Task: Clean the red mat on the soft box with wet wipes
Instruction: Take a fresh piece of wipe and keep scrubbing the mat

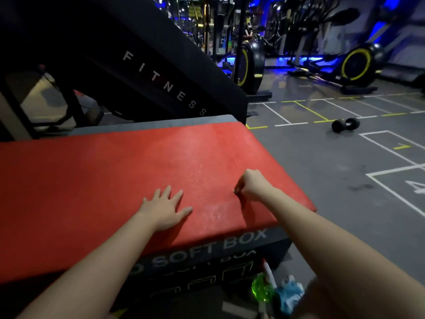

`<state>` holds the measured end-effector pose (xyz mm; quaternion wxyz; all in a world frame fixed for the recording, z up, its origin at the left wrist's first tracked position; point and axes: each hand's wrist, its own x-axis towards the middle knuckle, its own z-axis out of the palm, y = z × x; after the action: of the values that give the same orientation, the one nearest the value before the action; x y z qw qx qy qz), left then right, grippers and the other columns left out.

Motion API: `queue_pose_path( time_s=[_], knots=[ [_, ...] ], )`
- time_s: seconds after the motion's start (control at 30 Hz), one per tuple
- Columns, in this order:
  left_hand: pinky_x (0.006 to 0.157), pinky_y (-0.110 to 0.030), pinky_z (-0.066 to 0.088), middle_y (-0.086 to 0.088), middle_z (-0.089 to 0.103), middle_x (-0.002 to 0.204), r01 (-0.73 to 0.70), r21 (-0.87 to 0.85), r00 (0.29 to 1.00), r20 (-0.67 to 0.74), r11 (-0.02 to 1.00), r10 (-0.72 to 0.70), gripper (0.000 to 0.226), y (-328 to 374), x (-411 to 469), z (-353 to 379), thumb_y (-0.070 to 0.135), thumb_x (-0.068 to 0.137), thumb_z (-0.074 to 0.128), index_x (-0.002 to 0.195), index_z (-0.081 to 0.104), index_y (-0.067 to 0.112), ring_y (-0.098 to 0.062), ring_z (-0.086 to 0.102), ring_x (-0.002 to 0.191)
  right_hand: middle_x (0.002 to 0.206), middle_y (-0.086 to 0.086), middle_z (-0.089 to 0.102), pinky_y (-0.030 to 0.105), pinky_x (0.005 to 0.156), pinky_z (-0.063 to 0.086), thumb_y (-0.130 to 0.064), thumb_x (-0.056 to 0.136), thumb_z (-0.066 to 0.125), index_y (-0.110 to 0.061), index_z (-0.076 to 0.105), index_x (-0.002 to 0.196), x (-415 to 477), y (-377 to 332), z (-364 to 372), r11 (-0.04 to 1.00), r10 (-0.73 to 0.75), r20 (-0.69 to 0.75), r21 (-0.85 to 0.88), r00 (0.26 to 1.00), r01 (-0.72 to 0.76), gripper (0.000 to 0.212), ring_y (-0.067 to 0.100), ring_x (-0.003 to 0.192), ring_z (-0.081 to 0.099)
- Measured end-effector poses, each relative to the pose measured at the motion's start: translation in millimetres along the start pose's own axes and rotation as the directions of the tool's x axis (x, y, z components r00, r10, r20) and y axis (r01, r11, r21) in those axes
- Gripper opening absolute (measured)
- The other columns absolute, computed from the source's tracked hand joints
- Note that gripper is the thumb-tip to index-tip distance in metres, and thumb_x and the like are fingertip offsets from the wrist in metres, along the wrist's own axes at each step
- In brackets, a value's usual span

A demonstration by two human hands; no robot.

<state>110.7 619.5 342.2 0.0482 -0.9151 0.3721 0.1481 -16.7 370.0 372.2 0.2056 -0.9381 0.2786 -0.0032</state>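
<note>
The red mat (115,171) lies flat on top of the soft box (207,261), a black box with the words "SOFT BOX" in pale letters on its side. The mat covers most of the top, and a thin grey strip shows along the far edge. The person's left hand (164,211) rests flat on the mat near the front edge, with its fingers spread wide. The right hand (253,185) is over the mat near the right front corner. Its fingers are curled in tight and the tips point down at the mat. It is too small to tell if anything is between them. The two hands are apart. On the floor (322,180) by the front of the box there is a shiny green thing (261,290) and a blue and white thing (291,293) beside it, both blurry. A black dumbbell (345,125) lies on the grey floor, well away from the box, among white and yellow lines. Behind the box is a big black machine (161,77) that says "FITNESS". Farther back stand bikes with yellow rings on their wheels (356,64) in blue light.
</note>
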Motion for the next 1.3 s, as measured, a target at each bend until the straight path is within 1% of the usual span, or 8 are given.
queue_pose_path(
  time_s=[0.13, 0.33, 0.5, 0.6, 0.73, 0.83, 1.03, 1.3],
  knots=[
    [0.123, -0.060, -0.005, -0.001, -0.014, 0.171, 0.030, -0.099, 0.996, -0.079, 0.995, -0.038, 0.078, 5, -10, 26, 0.076, 0.096, 0.014, 0.162, -0.005, 0.038, -0.027, -0.015, 0.156, 0.083, 0.007, 0.076, 0.019, 0.062, 0.042, -0.008, 0.079, 0.071, -0.015, 0.080, 0.084, -10, 15, 7, 0.999, -0.025, -0.064, 0.020, 0.998, 0.026, 0.012, 0.018, 0.082, 0.071],
    [0.125, -0.053, -0.006, 0.002, -0.009, 0.171, -0.019, -0.185, 0.991, -0.134, 0.983, -0.006, 0.079, 1, -19, 36, 0.076, 0.094, 0.014, 0.163, 0.004, 0.039, -0.019, -0.011, 0.157, 0.093, 0.010, 0.074, 0.031, 0.077, 0.053, -0.006, 0.080, 0.060, -0.021, 0.078, 0.090, -12, 30, 29, 0.993, -0.119, -0.243, -0.011, 0.963, 0.119, 0.026, 0.031, 0.089, 0.069],
    [0.123, -0.052, -0.011, 0.007, -0.014, 0.170, -0.110, -0.250, 0.992, -0.084, 0.962, 0.092, 0.126, -8, -39, 40, 0.108, 0.052, 0.002, 0.161, 0.002, 0.046, -0.014, -0.017, 0.155, 0.083, -0.001, 0.076, 0.017, 0.066, 0.045, 0.000, 0.080, 0.060, -0.019, 0.080, 0.085, -53, 32, 10, 0.993, -0.117, -0.104, -0.007, 0.988, 0.117, 0.028, 0.011, 0.077, 0.068],
    [0.123, -0.054, -0.012, 0.007, -0.020, 0.168, -0.142, -0.256, 0.990, -0.028, 0.956, 0.139, 0.133, -9, -48, 39, 0.113, 0.044, 0.010, 0.159, -0.006, 0.049, -0.016, -0.020, 0.154, 0.075, -0.008, 0.075, 0.019, 0.062, 0.049, -0.009, 0.077, 0.069, -0.022, 0.081, 0.081, -85, 35, -1, 0.989, -0.132, 0.048, -0.053, 0.990, 0.135, 0.018, 0.001, 0.069, 0.066],
    [0.122, -0.055, -0.014, 0.007, -0.029, 0.165, -0.166, -0.116, 0.983, 0.058, 0.979, 0.173, 0.129, -6, -62, 43, 0.106, 0.057, 0.037, 0.157, -0.018, 0.046, -0.018, -0.027, 0.152, 0.082, -0.003, 0.076, 0.021, 0.067, 0.050, -0.017, 0.083, 0.072, -0.021, 0.080, 0.087, -92, 44, 9, 0.992, -0.116, -0.113, 0.036, 0.987, 0.121, 0.010, 0.006, 0.075, 0.068],
    [0.123, -0.056, -0.012, 0.002, -0.031, 0.165, -0.166, -0.023, 0.985, 0.032, 0.986, 0.167, 0.118, -3, -67, 46, 0.079, 0.081, 0.060, 0.157, -0.022, 0.043, -0.021, -0.027, 0.153, 0.084, 0.002, 0.076, 0.025, 0.071, 0.055, -0.010, 0.086, 0.067, -0.018, 0.080, 0.088, -85, 42, 16, 0.991, -0.058, -0.229, 0.103, 0.972, 0.083, 0.015, 0.013, 0.078, 0.069],
    [0.125, -0.059, 0.001, 0.000, -0.021, 0.169, -0.184, 0.074, 0.981, -0.046, 0.980, 0.187, 0.108, 2, -71, 46, 0.051, 0.092, 0.068, 0.157, -0.018, 0.046, -0.027, -0.015, 0.156, 0.079, -0.007, 0.076, 0.014, 0.058, 0.049, -0.016, 0.081, 0.073, -0.024, 0.080, 0.086, -98, 40, 7, 0.992, -0.101, -0.027, 0.074, 0.994, 0.103, 0.012, 0.000, 0.070, 0.067],
    [0.127, -0.053, 0.006, -0.002, -0.011, 0.171, -0.213, 0.130, 0.963, -0.140, 0.968, 0.231, 0.100, -1, -61, 50, 0.056, 0.095, 0.062, 0.158, -0.015, 0.045, -0.028, -0.007, 0.157, 0.076, -0.017, 0.073, 0.016, 0.066, 0.053, -0.017, 0.077, 0.076, -0.030, 0.080, 0.087, -97, 35, 1, 0.959, -0.279, 0.105, -0.020, 0.955, 0.282, 0.017, -0.005, 0.071, 0.067]
  ],
)
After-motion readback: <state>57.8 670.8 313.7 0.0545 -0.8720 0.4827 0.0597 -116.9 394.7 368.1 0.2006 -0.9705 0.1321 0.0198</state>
